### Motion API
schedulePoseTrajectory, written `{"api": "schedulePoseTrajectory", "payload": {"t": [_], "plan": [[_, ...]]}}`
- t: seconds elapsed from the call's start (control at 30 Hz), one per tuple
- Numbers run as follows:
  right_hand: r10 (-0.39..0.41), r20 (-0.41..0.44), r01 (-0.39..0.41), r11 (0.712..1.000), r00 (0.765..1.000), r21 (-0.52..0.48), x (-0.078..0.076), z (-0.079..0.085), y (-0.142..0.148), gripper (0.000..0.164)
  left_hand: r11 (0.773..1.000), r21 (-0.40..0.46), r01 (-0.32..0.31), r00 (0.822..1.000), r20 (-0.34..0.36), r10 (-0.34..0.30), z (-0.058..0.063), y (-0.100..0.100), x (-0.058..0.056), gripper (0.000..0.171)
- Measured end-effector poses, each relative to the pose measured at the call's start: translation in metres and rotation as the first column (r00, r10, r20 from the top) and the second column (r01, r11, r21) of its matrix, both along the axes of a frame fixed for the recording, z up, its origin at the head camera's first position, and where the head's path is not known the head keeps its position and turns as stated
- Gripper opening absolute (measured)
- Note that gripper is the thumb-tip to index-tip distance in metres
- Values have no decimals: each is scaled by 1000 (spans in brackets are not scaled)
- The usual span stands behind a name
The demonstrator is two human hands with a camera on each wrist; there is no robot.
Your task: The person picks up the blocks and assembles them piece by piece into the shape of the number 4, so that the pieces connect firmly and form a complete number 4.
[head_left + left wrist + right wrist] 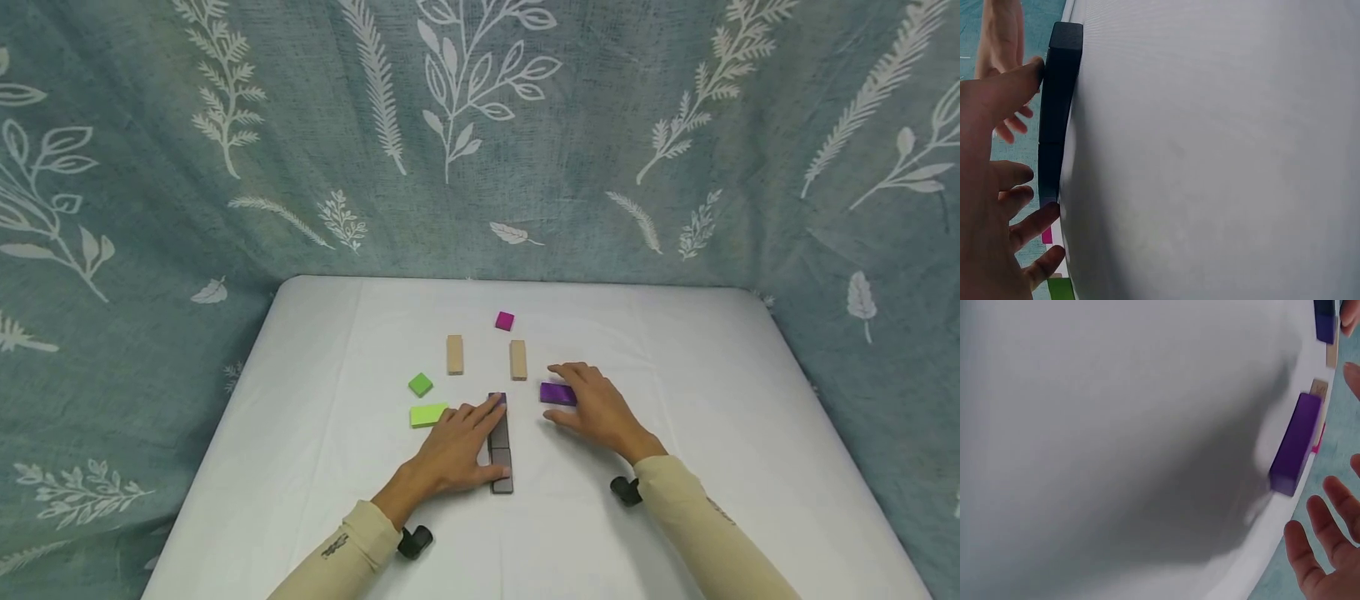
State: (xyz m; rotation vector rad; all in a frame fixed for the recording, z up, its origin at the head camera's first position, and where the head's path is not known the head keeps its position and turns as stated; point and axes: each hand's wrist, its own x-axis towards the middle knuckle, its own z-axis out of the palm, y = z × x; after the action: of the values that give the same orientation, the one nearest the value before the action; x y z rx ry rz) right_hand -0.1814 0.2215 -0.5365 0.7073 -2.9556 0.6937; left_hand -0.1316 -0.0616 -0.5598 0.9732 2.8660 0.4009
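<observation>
Dark grey blocks (499,435) lie end to end in a line on the table, with a small dark purple block (492,398) at the far end. My left hand (452,452) spans this line, its thumb at the near grey block and its fingertips at the far end. In the left wrist view the thumb tip meets the side of the dark blocks (1060,94). To the right lies a purple block (553,393). Over its right end my right hand (602,410) is spread, thumb and fingers apart on either side; the right wrist view shows the purple block (1297,444) outside its fingers.
Two light wooden blocks (454,355) stand apart beyond the hands, with a magenta block (505,321) farther back. A green block (421,384) and a lime block (425,416) lie left of the grey line. A patterned cloth (570,208) hangs behind the white table (337,333).
</observation>
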Motion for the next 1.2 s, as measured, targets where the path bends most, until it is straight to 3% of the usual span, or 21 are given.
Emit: {"api": "schedulePoseTrajectory", "payload": {"t": [0.4,0.87,1.2], "plan": [[-104,131,102,994,986,26,-4,-6,26,80,1000,13,1,1000,12,-1,3,2,-3,92],[-90,110,90,996,990,1,-9,-9,34,71,1000,12,-3,1000,10,3,5,3,-5,92],[-96,135,98,995,986,-9,-4,-13,32,67,1000,21,-5,1000,25,4,3,2,1,91]]}}
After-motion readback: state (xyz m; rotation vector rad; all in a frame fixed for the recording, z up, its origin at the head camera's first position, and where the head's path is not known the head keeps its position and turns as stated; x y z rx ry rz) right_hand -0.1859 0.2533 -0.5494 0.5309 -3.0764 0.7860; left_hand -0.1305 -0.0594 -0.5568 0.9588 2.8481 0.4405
